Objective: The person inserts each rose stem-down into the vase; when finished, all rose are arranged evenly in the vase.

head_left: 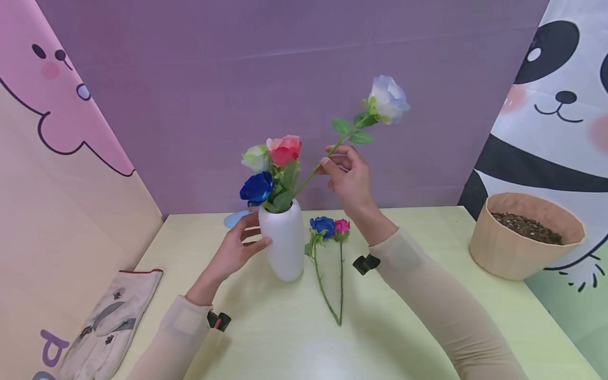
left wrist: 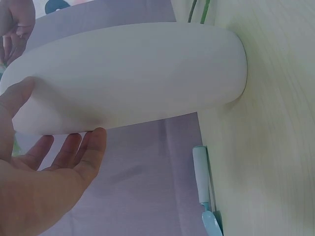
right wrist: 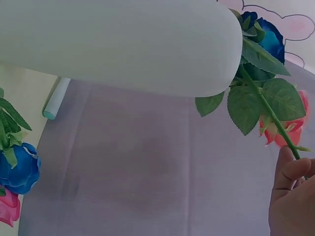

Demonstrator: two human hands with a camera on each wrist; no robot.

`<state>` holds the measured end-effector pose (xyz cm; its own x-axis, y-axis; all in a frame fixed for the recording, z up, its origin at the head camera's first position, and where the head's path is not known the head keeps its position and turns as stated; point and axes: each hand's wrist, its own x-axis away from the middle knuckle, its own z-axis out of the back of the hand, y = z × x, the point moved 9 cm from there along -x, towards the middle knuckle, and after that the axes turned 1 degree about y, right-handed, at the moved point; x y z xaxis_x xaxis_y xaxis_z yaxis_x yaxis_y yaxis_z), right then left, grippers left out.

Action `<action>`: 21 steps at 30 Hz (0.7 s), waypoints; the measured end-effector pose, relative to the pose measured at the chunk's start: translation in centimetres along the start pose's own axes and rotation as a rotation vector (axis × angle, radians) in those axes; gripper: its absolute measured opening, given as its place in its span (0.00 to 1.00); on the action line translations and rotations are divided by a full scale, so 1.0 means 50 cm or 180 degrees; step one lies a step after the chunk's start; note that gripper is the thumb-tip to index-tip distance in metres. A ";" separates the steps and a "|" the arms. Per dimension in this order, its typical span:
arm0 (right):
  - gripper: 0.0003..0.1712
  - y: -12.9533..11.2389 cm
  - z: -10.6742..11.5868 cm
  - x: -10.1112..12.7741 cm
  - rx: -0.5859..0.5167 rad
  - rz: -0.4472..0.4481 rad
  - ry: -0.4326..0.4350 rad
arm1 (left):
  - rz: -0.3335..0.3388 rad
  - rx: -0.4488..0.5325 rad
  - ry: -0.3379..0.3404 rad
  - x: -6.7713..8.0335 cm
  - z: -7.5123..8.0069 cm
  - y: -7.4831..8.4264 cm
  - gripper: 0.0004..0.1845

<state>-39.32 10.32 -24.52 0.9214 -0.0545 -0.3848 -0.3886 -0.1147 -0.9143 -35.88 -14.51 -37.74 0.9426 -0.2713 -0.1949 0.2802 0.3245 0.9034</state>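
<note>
A white vase [head_left: 286,248] stands on the table, a pink-red rose [head_left: 284,150], a pale green-white rose [head_left: 256,158] and a blue rose [head_left: 257,188] in its mouth. My left hand [head_left: 241,244] holds the vase from its left side, thumb and fingertips against the wall in the left wrist view. With thumb and fingers, my right hand [head_left: 350,177] pinches the green stem of a pale blue-white rose [head_left: 388,99]. That stem slants down to the vase mouth; its lower end is hidden among the leaves.
Right of the vase lie another blue rose [head_left: 323,227] and a small pink rose [head_left: 342,227]. A trowel [left wrist: 202,174] with a pale blue handle lies behind the vase. Gloves [head_left: 111,322] are at the left edge, a soil-filled pot [head_left: 503,248] at the right.
</note>
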 end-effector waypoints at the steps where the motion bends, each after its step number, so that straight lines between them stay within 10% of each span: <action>1: 0.10 0.003 0.002 0.000 0.0001 -0.0018 0.0012 | 0.0003 0.0006 -0.0001 0.000 0.000 0.000 0.38; 21: 0.09 0.009 0.035 -0.006 -0.0612 -0.0117 0.0277 | 0.0009 -0.0026 0.0017 0.002 -0.002 0.001 0.38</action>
<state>-39.74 12.03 -25.03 0.9343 -0.1312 -0.3315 -0.3562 -0.3048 -0.8833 -35.77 -14.43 -37.77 0.9443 -0.2655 -0.1942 0.2788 0.3327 0.9009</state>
